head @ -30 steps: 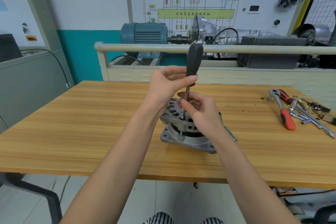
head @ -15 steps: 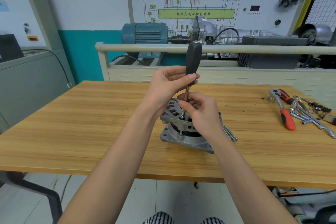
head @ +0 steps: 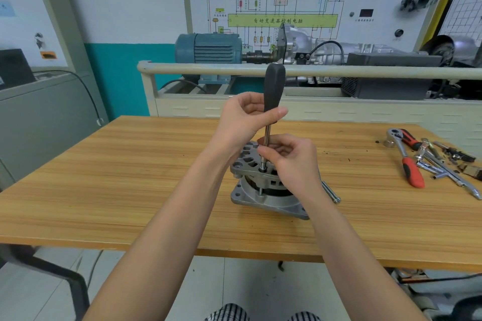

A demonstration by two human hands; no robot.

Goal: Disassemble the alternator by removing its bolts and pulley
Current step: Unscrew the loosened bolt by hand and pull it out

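Note:
The grey alternator (head: 257, 197) stands upright on the wooden table (head: 130, 177), its finned housing on top. A black-handled driver (head: 272, 91) stands vertically on a long bolt (head: 261, 170) at the housing's near rim. My left hand (head: 242, 120) grips the lower end of the handle between thumb and fingers. My right hand (head: 292, 161) pinches the driver's steel shaft just above the bolt head and covers the alternator's right side. Two removed long bolts (head: 330, 191) lie on the table right of the alternator.
A red-handled ratchet (head: 407, 159), sockets and chrome extension bars (head: 448, 167) lie at the table's right end. Behind the table stands a training rig with a rail (head: 339, 71), a blue motor (head: 208, 48) and a gearbox. A grey cabinet (head: 44, 117) is at left.
My left hand has turned slightly on the driver handle and the thumb now lies across its front. The alternator and right hand stay in place.

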